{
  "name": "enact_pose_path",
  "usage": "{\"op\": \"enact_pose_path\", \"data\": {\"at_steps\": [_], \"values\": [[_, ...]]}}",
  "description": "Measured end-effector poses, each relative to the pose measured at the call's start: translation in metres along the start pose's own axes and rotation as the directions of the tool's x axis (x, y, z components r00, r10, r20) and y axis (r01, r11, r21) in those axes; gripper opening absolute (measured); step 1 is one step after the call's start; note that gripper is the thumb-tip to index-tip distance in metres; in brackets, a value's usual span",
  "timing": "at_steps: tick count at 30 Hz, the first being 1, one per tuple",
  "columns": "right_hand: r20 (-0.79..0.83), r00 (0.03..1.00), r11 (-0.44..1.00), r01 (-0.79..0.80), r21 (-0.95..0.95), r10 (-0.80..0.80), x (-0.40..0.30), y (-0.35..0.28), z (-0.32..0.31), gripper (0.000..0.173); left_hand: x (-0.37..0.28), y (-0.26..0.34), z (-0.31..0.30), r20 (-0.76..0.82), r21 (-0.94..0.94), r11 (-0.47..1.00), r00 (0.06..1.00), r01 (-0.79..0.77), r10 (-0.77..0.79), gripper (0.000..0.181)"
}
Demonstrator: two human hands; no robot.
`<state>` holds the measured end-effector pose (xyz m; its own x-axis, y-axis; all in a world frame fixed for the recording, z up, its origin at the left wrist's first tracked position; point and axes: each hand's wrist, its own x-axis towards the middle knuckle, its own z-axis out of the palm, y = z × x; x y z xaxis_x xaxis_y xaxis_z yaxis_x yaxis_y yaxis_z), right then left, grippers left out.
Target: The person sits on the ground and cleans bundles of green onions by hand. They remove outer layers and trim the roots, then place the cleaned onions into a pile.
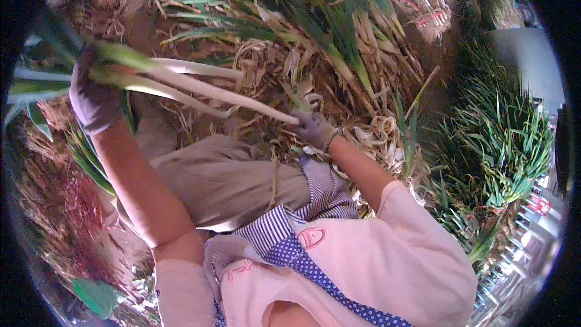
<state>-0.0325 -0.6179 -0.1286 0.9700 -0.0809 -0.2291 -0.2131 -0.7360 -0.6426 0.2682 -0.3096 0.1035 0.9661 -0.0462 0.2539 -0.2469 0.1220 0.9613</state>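
My left hand [95,95], in a grey-purple glove, grips a few long green onions [213,91] where the white stalks turn to green leaf. Their leaves trail off to the left, blurred, and the pale stalks slant down to the right. At the lower tip of the longest stalk, my right hand [313,129], also gloved, has its fingers closed around the end. Two other white stalks from the left hand end short of the right hand. Beneath the right hand lie peeled, dry onion skins [386,131].
A heap of unpeeled green onions [317,22] lies ahead. Tied bundles [431,13] sit at the top right, and a leafy pile [494,145] stands at the right. Red twine [84,204] and a green scrap [95,297] lie at the left. My covered legs [227,177] are below the stalks.
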Motion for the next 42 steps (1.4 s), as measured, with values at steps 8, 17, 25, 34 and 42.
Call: {"op": "enact_pose_path", "data": {"at_steps": [8,17,25,34,42], "values": [[0.327,0.902,0.808,-0.038,-0.588,0.281,-0.034,0.087,-0.039,0.041,0.027,0.032,-0.05,-0.03,0.298,0.932,0.974,-0.207,0.226,0.031],[-0.362,0.675,0.562,-0.737,-0.375,0.643,0.106,0.094,-0.081,0.043,0.013,0.018,-0.049,0.36,0.446,0.829,0.916,-0.338,0.18,0.038],[-0.159,0.958,0.798,-0.101,0.594,0.24,0.112,0.06,-0.118,0.053,0.021,0.009,-0.018,0.17,-0.091,0.905,0.902,0.416,-0.397,0.031],[0.099,0.981,0.628,0.029,0.777,-0.167,0.091,-0.104,-0.187,0.064,-0.012,0.017,0.06,0.469,-0.215,0.902,0.85,0.375,-0.241,0.036],[0.092,0.97,0.615,0.068,0.786,-0.225,0.118,-0.14,-0.159,0.048,-0.031,0.007,0.061,0.357,-0.178,0.952,0.918,0.25,-0.174,0.037]]}}
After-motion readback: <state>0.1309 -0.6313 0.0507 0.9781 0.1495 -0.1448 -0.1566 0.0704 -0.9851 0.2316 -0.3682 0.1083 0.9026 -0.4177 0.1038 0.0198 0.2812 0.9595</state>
